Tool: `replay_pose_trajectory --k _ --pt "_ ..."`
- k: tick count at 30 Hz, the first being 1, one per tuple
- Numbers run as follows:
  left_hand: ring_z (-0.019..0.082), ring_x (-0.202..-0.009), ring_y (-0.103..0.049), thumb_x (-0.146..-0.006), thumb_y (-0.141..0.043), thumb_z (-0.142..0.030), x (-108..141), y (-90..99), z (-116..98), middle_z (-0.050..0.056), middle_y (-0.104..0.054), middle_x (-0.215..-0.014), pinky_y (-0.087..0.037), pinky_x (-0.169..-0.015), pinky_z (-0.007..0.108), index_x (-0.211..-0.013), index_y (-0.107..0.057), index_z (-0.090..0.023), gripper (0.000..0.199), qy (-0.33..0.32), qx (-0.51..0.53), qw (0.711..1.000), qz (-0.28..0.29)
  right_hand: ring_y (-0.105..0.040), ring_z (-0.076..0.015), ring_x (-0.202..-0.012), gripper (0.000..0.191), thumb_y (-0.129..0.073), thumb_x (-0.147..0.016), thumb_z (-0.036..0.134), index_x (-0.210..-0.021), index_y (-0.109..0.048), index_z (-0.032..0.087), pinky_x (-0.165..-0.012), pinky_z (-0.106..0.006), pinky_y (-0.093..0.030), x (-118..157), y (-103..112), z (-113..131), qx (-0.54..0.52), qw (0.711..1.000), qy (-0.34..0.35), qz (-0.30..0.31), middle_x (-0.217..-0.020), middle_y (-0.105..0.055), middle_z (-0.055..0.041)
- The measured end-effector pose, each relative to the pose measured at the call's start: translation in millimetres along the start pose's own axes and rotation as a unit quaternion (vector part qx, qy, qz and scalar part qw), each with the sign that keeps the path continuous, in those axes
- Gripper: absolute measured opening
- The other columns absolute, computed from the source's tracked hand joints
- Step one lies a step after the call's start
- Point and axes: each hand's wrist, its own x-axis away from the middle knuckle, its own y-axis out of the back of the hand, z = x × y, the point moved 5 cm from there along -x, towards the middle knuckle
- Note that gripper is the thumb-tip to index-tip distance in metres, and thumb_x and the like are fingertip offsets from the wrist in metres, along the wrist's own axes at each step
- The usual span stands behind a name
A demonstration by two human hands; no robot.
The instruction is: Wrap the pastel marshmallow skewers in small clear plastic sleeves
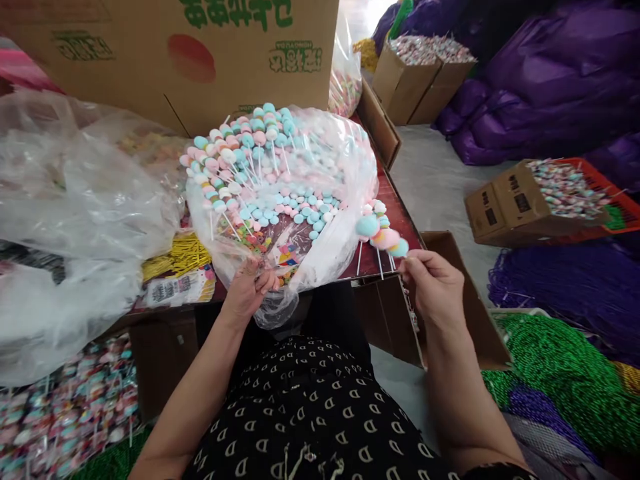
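Inside a large clear plastic bag (345, 240) on the dark red table lie many pastel candy skewers (257, 133) and loose blue, pink and white candies (305, 210). My left hand (247, 287) is at the bag's near edge, its fingers closed; what they pinch is too small to make out. At the table's right edge, my right hand (435, 283) pinches the end of one blue, pink and yellow candy skewer (385, 237), which is tilted and slightly blurred. Under it, more skewers (379, 208) with white sticks rest on the table's edge.
Yellow twist ties (183, 257) and printed cards (175, 288) lie left of the bag. A big carton (150, 60) stands behind. An open box (465, 300) sits below on the right. Wrapped candies (75, 407) are at lower left; filled boxes (515, 200) stand on the floor.
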Motion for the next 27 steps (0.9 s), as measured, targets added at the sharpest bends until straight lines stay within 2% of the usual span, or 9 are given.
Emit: replay_pose_trajectory --k 4,9,14,18,23,27 --pt "0.006 -0.035 -0.036 -0.061 -0.095 -0.060 3.0 1.7 -1.4 -0.012 -0.032 -0.040 -0.050 -0.048 0.025 -0.067 -0.062 -0.019 0.053 0.005 -0.004 1.000 -0.009 -0.055 -0.0120 -0.057 0.016 -0.079 -0.088 0.039 -0.085 -0.077 0.023 -0.055 -0.025 -0.046 20.0 -32.0 18.6 -0.020 0.995 -0.012 0.097 -0.067 -0.068 0.0015" --pt "0.006 -0.035 -0.039 -0.061 -0.093 -0.063 5.2 2.8 -2.2 -0.012 -0.033 -0.040 -0.053 -0.050 0.026 -0.069 -0.069 -0.018 0.052 0.008 -0.031 0.999 0.005 -0.056 -0.0123 -0.057 0.017 -0.075 -0.089 0.037 -0.081 -0.075 0.023 -0.055 -0.026 -0.048 22.9 -50.8 25.6 0.004 0.989 -0.009 0.149 -0.067 -0.068 0.0012" --pt "0.005 -0.033 -0.038 -0.057 -0.096 -0.060 5.0 4.0 -0.8 -0.012 -0.035 -0.040 -0.052 -0.048 0.026 -0.068 -0.069 -0.018 0.051 0.004 -0.022 1.000 -0.008 -0.058 -0.0124 -0.059 0.015 -0.071 -0.089 0.034 -0.082 -0.075 0.022 -0.058 -0.026 -0.049 20.8 -47.2 27.6 0.067 0.985 0.015 0.156 -0.069 -0.069 0.0012" --pt "0.005 -0.033 -0.038 -0.059 -0.095 -0.061 4.0 8.2 -1.4 -0.012 -0.036 -0.040 -0.053 -0.049 0.027 -0.070 -0.068 -0.018 0.052 0.008 -0.048 0.999 -0.004 -0.060 -0.0129 -0.061 0.015 -0.070 -0.091 0.034 -0.083 -0.076 0.022 -0.060 -0.026 -0.048 17.6 -39.2 24.9 0.106 0.979 0.022 0.175 -0.070 -0.070 0.0011" --pt "0.009 -0.037 -0.050 -0.060 -0.094 -0.062 1.1 11.4 -7.1 -0.005 -0.051 -0.047 -0.042 -0.042 0.022 -0.069 -0.069 -0.016 0.053 0.021 -0.132 0.991 0.022 -0.063 -0.0149 -0.066 0.015 -0.069 -0.091 0.033 -0.083 -0.076 0.023 -0.063 -0.028 -0.050 13.4 -32.4 29.8 0.138 0.971 0.045 0.192 -0.072 -0.072 0.0005" --pt "0.008 -0.037 -0.047 -0.069 -0.093 -0.050 0.1 12.3 -12.5 0.001 -0.059 -0.051 -0.032 -0.038 0.019 -0.069 -0.070 -0.014 0.043 0.028 -0.160 0.987 0.021 -0.066 -0.0169 -0.070 0.014 -0.069 -0.090 0.033 -0.083 -0.075 0.023 -0.067 -0.029 -0.053 10.4 -28.4 32.2 0.160 0.969 0.053 0.181 -0.077 -0.075 -0.0007"
